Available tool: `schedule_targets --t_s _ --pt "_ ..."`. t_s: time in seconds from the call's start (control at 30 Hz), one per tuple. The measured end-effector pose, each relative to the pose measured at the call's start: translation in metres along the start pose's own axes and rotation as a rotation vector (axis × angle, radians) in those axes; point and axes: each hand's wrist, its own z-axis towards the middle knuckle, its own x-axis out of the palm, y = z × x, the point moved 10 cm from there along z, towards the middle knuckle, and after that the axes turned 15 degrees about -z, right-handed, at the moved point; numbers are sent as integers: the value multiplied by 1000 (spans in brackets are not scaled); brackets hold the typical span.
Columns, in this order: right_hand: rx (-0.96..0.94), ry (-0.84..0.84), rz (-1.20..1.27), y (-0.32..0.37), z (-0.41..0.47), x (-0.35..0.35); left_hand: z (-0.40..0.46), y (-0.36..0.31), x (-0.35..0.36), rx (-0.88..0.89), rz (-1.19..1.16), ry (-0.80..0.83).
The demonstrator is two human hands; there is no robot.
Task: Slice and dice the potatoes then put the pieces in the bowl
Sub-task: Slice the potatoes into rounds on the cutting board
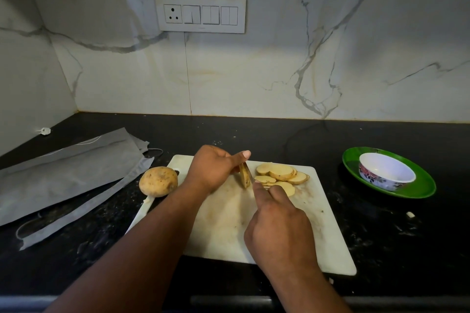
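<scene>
On the white cutting board [223, 223] my left hand [213, 170] pinches the last end piece of a potato [244, 176] upright. My right hand [279, 226] grips a knife [250, 173] whose blade stands against the right side of that piece; the handle is hidden in my fist. A pile of round potato slices [282, 173] lies just right of the blade. A whole unpeeled potato [158, 181] rests at the board's left edge. The white floral bowl [386, 171] stands empty on a green plate [419, 185] at the right.
Grey plastic bags [68, 175] lie spread over the black counter on the left. A small white scrap [410, 214] lies right of the board. The marble wall with a switch panel [201, 14] rises behind the counter. The counter's front edge runs below my arms.
</scene>
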Motion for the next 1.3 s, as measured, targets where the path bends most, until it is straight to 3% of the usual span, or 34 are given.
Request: schedule_targets --t_s 1.07,1.3 --pt "-40 123 21 9 9 11 -9 -9 -5 172 161 -140" --pt "-10 170 -44 8 13 18 -10 -7 -6 135 170 -145"
